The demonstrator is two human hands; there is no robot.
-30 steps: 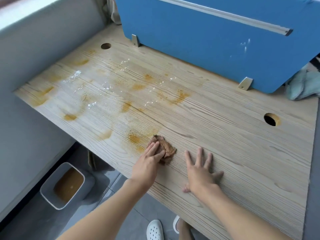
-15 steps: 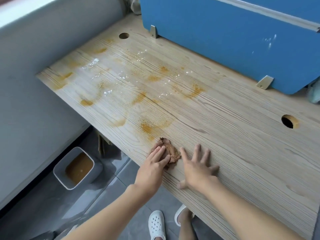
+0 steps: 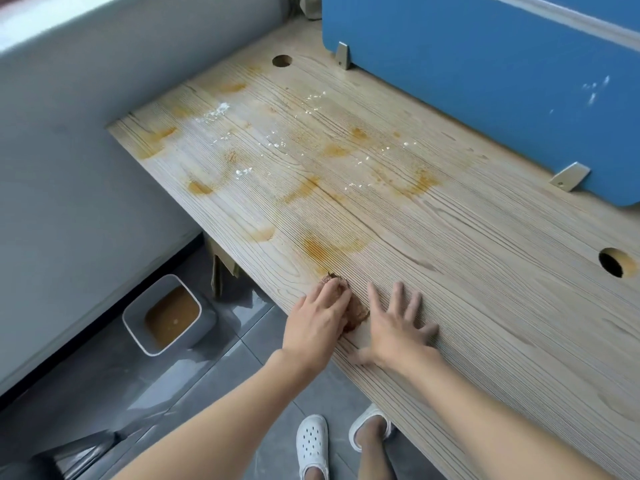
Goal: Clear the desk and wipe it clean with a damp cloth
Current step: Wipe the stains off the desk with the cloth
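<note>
A small brown, stained cloth [image 3: 356,311] lies near the front edge of the light wooden desk [image 3: 485,306]. My left hand [image 3: 317,320] presses flat on the cloth with straight fingers and covers most of it. Just to the right, my right hand [image 3: 398,329] rests flat on the bare wood with its fingers spread. Orange-brown stains [image 3: 329,249] and white powdery specks [image 3: 214,112] cover the left and middle of the desk.
A blue partition panel [image 3: 485,91] on metal brackets stands along the desk's back edge. Two round cable holes [image 3: 611,262] pierce the top. A grey wall borders the left end. On the floor, a grey bin [image 3: 169,315] holds brownish liquid.
My left hand has drawn the cloth back toward the desk's front edge, and my right hand came back with it. The view has shifted left.
</note>
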